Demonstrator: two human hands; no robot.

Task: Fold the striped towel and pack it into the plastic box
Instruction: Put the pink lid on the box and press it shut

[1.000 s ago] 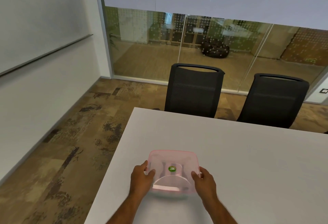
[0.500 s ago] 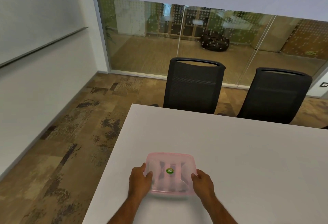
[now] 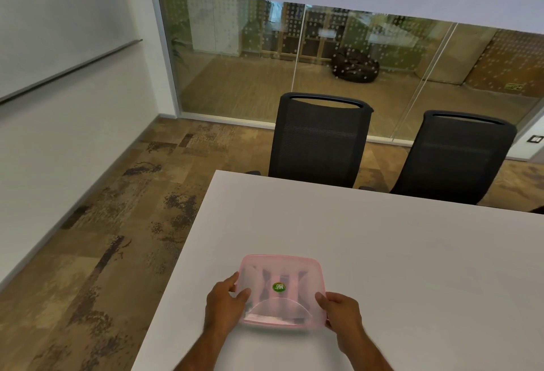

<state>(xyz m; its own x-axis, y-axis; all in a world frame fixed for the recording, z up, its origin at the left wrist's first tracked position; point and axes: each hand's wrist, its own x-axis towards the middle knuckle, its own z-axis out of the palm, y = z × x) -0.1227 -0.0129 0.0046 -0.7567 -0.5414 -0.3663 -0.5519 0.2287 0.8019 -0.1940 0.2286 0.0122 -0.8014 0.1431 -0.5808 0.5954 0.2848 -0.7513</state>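
Note:
A pink translucent plastic box with its lid on and a green round sticker on top rests on the white table, near its front left corner. Dark stripes of the striped towel show faintly through the lid. My left hand grips the box's left side, thumb on the lid. My right hand grips the right side the same way.
Two black mesh office chairs stand at the table's far edge. The table's left edge drops to a patterned floor. A glass wall runs behind the chairs and a white wall stands at the left.
The box has stayed between both hands. The view has shifted a little, and the lid lies flat on the box where one second ago its near side looked raised.

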